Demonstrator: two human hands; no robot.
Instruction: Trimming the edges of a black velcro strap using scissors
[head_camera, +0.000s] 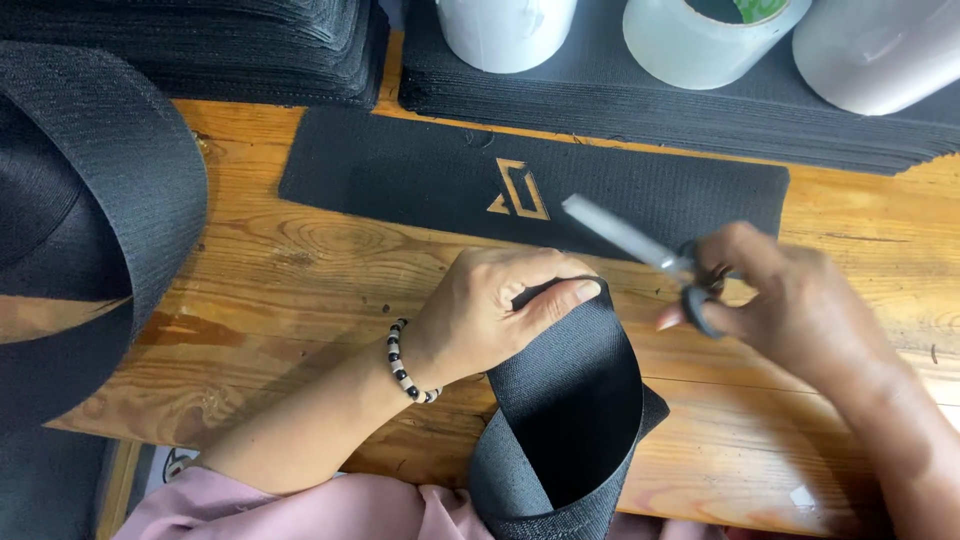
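Observation:
My left hand (495, 310) pinches the upper edge of a wide black woven strap (575, 400) that loops up from my lap over the table's front edge. My right hand (790, 300) holds a pair of scissors (640, 245) with dark handles; the blades are blurred and point up and left, above the strap and just right of my left thumb. A flat black fabric piece (420, 180) with a cut-out angular shape showing the wood lies behind both hands.
A wooden table (300, 280) carries stacks of black fabric pieces (620, 90) along the back, with white tape rolls (700, 40) standing on them. A big roll of black strap (90, 200) sits at the left. A beaded bracelet (402, 362) is on my left wrist.

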